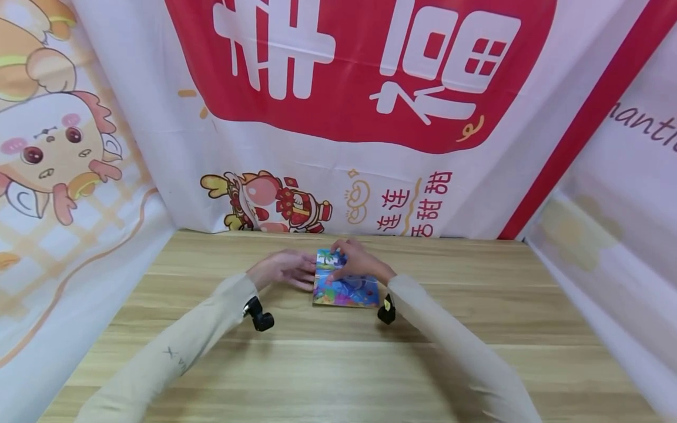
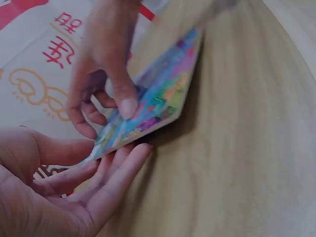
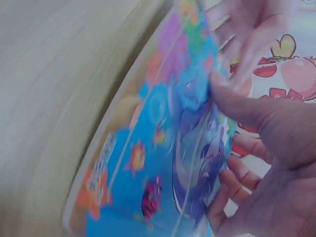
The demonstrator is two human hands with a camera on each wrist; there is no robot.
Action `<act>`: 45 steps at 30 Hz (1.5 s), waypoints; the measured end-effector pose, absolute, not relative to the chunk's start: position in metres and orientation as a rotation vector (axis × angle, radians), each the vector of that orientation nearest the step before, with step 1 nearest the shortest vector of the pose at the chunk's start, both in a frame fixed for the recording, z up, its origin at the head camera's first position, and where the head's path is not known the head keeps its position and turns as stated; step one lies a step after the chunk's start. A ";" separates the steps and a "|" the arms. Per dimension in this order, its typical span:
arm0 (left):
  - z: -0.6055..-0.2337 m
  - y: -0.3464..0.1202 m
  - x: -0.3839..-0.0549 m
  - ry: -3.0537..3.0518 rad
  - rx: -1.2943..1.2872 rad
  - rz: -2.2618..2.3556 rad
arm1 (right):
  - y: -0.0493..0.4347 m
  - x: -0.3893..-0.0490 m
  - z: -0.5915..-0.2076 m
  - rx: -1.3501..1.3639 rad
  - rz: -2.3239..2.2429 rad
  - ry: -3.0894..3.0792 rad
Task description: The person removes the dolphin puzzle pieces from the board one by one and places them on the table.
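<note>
A thin, glossy rectangular board (image 1: 344, 294) carries a bright sea picture. In the right wrist view the board (image 3: 168, 148) shows a dolphin and small fish beneath shiny film. My right hand (image 1: 359, 261) grips it, thumb on the printed face and fingers bent over the far side. In the left wrist view one edge of the board (image 2: 158, 101) is tilted up off the table. My left hand (image 1: 285, 269) is at its left edge. Loosely extended fingers (image 2: 121, 170) reach under the near corner there, with the thumb just beside that corner.
Beneath the hands is a wood-grain table (image 1: 328, 364). A printed cloth (image 1: 338, 129) with red and white lettering hangs along the far edge, and more cloth hangs at both sides. Small black cameras sit on the left wrist (image 1: 259, 317) and right wrist (image 1: 387, 309).
</note>
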State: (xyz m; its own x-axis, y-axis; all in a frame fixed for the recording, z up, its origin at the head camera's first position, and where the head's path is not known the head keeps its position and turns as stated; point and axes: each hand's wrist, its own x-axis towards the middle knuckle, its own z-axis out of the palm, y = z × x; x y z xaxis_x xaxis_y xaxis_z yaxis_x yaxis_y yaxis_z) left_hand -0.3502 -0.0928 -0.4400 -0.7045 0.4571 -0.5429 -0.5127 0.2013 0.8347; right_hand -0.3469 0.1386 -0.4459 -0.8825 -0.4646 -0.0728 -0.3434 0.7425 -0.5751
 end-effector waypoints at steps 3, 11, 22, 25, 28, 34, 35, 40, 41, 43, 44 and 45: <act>-0.451 -0.094 -0.350 1.795 -0.075 1.616 | 0.132 -0.348 -0.446 -0.589 -0.840 2.708; -0.465 -0.091 -0.348 1.905 -0.092 1.660 | 0.126 -0.350 -0.447 -0.473 -0.895 2.706; -0.463 -0.096 -0.346 1.924 -0.086 1.704 | 0.122 -0.357 -0.456 -0.572 -1.035 2.721; -0.463 -0.095 -0.346 1.936 -0.081 1.726 | 0.124 -0.359 -0.459 -0.619 -1.136 2.721; -0.466 -0.092 -0.345 1.923 -0.084 1.735 | 0.127 -0.356 -0.459 -0.564 -1.255 2.690; -0.473 -0.087 -0.341 1.913 -0.062 1.767 | 0.132 -0.351 -0.453 -0.369 -1.460 2.600; -0.474 -0.087 -0.340 1.917 -0.056 1.773 | 0.132 -0.352 -0.451 -0.339 -1.492 2.568; -0.474 -0.088 -0.341 1.911 -0.041 1.781 | 0.136 -0.356 -0.447 -0.214 -1.699 2.337; -0.474 -0.089 -0.341 1.911 -0.037 1.777 | 0.139 -0.357 -0.447 -0.200 -1.733 2.293; -0.474 -0.091 -0.341 1.913 -0.043 1.774 | 0.147 -0.356 -0.447 -0.198 -1.791 2.215; -0.474 -0.092 -0.341 1.919 -0.043 1.769 | 0.152 -0.356 -0.447 -0.204 -1.806 2.194; -0.474 -0.093 -0.341 1.922 -0.041 1.769 | 0.158 -0.355 -0.445 -0.208 -1.811 2.186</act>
State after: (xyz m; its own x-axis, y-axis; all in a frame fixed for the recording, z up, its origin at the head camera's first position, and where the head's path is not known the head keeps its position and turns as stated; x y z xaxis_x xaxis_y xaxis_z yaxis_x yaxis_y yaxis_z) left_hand -0.3407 -0.0931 -0.4737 -0.8628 0.3204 -0.3911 -0.3634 0.1450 0.9203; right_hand -0.3554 0.1576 -0.4455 -0.9463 -0.2948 -0.1323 0.0750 0.1977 -0.9774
